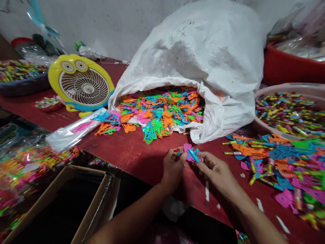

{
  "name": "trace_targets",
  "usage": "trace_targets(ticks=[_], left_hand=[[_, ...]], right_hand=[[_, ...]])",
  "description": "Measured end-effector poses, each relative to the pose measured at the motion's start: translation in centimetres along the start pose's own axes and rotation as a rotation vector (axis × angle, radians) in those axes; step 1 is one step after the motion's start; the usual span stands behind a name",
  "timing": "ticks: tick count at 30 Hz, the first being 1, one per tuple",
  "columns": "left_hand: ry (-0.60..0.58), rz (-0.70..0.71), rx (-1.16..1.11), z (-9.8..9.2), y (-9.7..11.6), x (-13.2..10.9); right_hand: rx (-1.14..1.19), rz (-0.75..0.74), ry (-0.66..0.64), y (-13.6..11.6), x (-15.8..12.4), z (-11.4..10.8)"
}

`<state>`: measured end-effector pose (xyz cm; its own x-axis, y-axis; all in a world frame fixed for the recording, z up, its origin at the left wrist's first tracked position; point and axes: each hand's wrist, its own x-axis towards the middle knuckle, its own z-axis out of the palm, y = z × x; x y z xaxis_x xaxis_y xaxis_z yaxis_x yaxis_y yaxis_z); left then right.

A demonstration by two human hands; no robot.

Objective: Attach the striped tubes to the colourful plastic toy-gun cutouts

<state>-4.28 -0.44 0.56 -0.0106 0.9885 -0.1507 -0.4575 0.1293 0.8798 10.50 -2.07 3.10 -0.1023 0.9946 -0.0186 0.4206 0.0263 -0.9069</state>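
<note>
The left hand (pixel 173 170) is curled closed around a few small striped plastic sticks (pixel 177 153), while the right hand (pixel 215 171) pinches a pink-and-blue plastic toy piece (pixel 192 155) between thumb and fingers. The two hands are close together above the red table (pixel 142 159), near a loose spread of colourful plastic pieces (pixel 276 162)

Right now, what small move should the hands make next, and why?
Probably the right hand should ease the blue plastic piece away from the pink piece. The two pieces sit tangled together at its fingertips, while the left hand already grips the striped sticks steady.
</note>
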Motion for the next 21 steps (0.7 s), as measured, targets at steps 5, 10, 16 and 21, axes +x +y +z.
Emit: trace_targets(ticks=[5,10,16,21], left_hand=[[-0.211,-0.216,-0.125,0.2,0.2,0.1],[-0.456,-0.362,-0.186,0.1,-0.2,0.1],[-0.285,-0.262,-0.194,1.4,-0.9,-0.8],[-0.283,-0.214,-0.065,1.7,-0.9,-0.9]], right_hand=[[-0.05,0.019,-0.027,-1.0,-2.1,-1.4],[-0.487,-0.392,0.062,-0.8,-2.6,-4.2],[-0.562,-0.531,0.065,0.9,-3.0,-4.0],[-0.265,-0.187,0.247,2.1,-3.7,-3.2]])
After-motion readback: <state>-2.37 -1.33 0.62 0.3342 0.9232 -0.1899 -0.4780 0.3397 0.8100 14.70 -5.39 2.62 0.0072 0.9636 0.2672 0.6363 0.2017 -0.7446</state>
